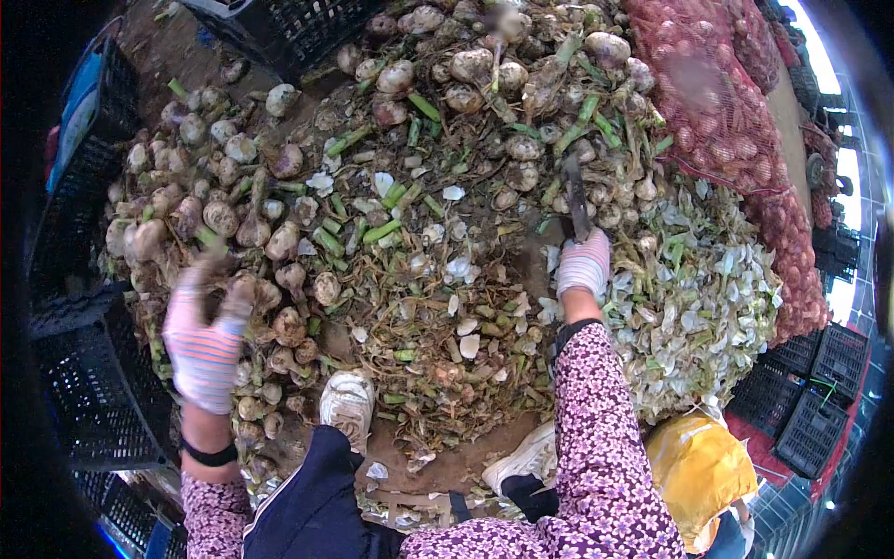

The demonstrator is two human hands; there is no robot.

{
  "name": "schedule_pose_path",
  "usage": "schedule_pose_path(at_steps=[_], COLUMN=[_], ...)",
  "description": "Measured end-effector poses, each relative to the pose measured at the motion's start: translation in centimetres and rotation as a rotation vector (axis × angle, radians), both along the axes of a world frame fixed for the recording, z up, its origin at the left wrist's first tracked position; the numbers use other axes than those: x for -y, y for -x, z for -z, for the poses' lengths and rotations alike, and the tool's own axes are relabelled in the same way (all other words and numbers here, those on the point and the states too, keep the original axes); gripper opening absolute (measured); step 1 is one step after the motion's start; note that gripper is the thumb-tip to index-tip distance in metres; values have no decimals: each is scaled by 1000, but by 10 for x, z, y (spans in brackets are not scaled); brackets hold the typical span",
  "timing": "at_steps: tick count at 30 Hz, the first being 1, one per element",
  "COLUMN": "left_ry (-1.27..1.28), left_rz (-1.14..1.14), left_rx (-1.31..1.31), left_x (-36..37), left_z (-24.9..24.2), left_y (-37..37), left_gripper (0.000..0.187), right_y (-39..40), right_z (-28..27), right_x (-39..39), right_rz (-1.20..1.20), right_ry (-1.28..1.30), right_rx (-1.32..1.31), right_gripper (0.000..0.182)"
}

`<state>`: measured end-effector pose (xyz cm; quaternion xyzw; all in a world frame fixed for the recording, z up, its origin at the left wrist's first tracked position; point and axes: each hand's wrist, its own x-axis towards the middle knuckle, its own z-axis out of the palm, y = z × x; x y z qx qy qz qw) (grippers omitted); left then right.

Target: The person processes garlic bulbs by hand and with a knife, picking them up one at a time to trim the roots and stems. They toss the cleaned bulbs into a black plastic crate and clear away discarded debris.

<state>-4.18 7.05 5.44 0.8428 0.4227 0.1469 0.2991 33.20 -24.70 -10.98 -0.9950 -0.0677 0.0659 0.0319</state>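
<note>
My right hand [584,265], in a striped work glove, grips a knife [577,197] whose dark, dirty blade points away from me. The blade is over the edge of a heap of garlic bulbs [472,65] with roots and stalks. My left hand [207,335] wears a matching glove. Its thumb stands apart from its motion-blurred fingers, and I see nothing held in it. Beneath and beside it spread loose garlic bulbs [221,218], dirty, with short trimmed stems.
Cut stalks and roots [438,363] cover the ground before my shoes [346,406]. Pale garlic skins [694,298] are piled at the right. Red mesh sacks [712,102] of garlic stand behind them. Black crates [98,382] line the left; a yellow bag [703,470] sits lower right.
</note>
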Motion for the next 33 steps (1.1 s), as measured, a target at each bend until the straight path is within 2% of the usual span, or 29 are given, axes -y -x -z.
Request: schedule_pose_path(at_steps=[2,3,4,5,6,7,8,9,10,12,13,15,16,18,19,20,22,23,24,26,27,29,30,32,33], left_ry=[289,412,727,873,888,1093,1349,1490,1295,1630,1626,1460,1473,1418,1421,1332,1140,1105,1107,895,899,1386,1392,1049,881], left_rz=[-10,-5,-87,-35,68,109,100,47,237,158,151,179,175,396,397,387,360,394,393,484,481,221,221,354,475], left_rx=[4,-139,26,27,11,11,-232,157,256,191,189,146,145,-103,-103,71,413,312,314,168,168,622,623,-81,-52], left_x=[24,31,43,49,58,64,59,86,98,94,92,93,94,87,89,93,98,96,95,93,99,109,110,97,101], left_z=[8,15,26,29,51,44,14,45,84,59,59,61,60,65,64,62,63,65,66,63,68,69,69,22,11], left_y=[-23,-29,-38,-44,-45,-58,-80,-71,-61,-62,-57,-49,-43,-40,-36,-32,-26,-24,-23,-24,-20,-18,-18,-40,-32], left_gripper=[48,53,60,63,66,67,68,63,57,53,53,52,52,50,50,48,45,61,61,63,63,60,60,46,43], right_y=[1,-1,45,69,101,129,156,183,205,240,242,233,232,213,208,203,195,192,191,191,190,189,188,184,164], right_z=[25,64,-19,-26,-67,-75,-94,-105,-107,-109,-109,-109,-115,-131,-138,-145,-148,-148,-147,-144,-142,-137,-131,-103,-69], right_x=[13,39,-6,-8,-24,-26,-33,-38,-40,-49,-50,-43,-35,-38,-40,-44,-45,-45,-46,-44,-45,-45,-40,-18,1], right_rz=[57,196,108,84,172,128,240,174,-51,-304,-306,-415,-459,-724,-830,-932,-953,-981,-982,-1009,-1010,-1006,-1002,-926,-807], right_ry=[-383,-1203,-682,-1117,-1094,-1178,-1077,-1150,-1017,-866,-871,-716,-629,-477,-393,-308,-268,-233,-229,-259,-256,-260,-256,-354,-98], right_rx=[-66,-336,-171,-310,-449,-515,-687,-805,-757,-689,-695,-617,-584,-528,-516,-499,-512,-529,-530,-535,-539,-548,-549,-470,-560], right_gripper=[39,33,23,18,16,17,16,16,17,21,21,22,23,26,24,22,20,18,18,18,18,21,21,27,33])
